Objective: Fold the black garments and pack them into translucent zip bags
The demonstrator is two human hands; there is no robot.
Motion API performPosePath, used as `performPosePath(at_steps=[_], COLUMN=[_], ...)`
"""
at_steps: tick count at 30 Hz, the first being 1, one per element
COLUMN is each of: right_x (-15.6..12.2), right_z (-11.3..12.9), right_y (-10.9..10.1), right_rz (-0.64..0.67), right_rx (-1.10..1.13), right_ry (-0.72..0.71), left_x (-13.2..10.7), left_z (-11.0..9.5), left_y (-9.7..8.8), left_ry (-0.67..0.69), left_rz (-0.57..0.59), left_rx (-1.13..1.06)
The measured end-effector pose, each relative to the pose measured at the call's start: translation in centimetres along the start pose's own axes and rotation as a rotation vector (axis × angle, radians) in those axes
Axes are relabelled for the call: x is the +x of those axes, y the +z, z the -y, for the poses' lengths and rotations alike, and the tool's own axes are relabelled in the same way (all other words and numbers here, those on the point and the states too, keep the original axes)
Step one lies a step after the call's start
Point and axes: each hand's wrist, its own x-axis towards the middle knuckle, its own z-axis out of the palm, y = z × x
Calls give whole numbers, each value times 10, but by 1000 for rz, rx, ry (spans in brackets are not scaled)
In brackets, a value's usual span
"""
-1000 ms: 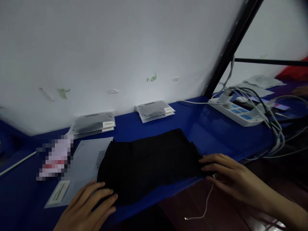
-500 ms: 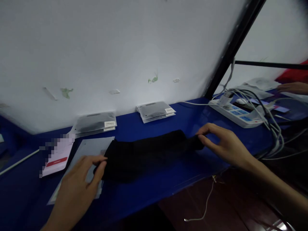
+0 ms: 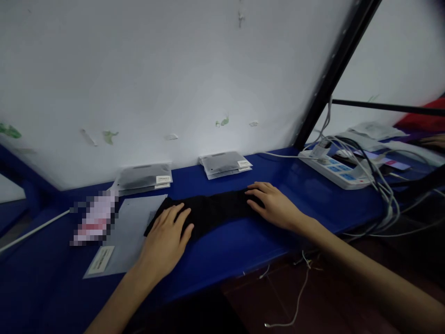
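Note:
A long piece of black cloth lies stretched across the blue table, its left end over the edge of a frosted plastic bag with a white label. My left hand rests palm down on the cloth's left part, fingers outstretched and a little apart. At the other end, my right hand lies over the cloth with its fingers extended on top. The cloth's exact kind cannot be made out, and its ends are partly hidden under my fingers.
Against the wall stand two groups of packed grey bags, one left and one right. A phone with a white cable lies left. A power strip with tangled cables is at right. Another person's hand shows at the far right.
The cloth has come down from between my pinching fingers and now lies flatter on the table. Both hands have moved inward and opened onto it, uncovering the bag's label.

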Motion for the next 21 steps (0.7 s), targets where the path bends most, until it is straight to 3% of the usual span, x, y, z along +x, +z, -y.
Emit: performPosePath(at_steps=[5,21], right_x=[-21,-25], right_z=[-10,-8], right_y=[15,16], right_rz=[10,21], right_rx=[104,96], right_ry=[80,106], left_x=[-18,-19], left_z=[2,1], left_y=[15,14], left_ry=[18,5], left_rz=[57,28], left_rx=[68,58])
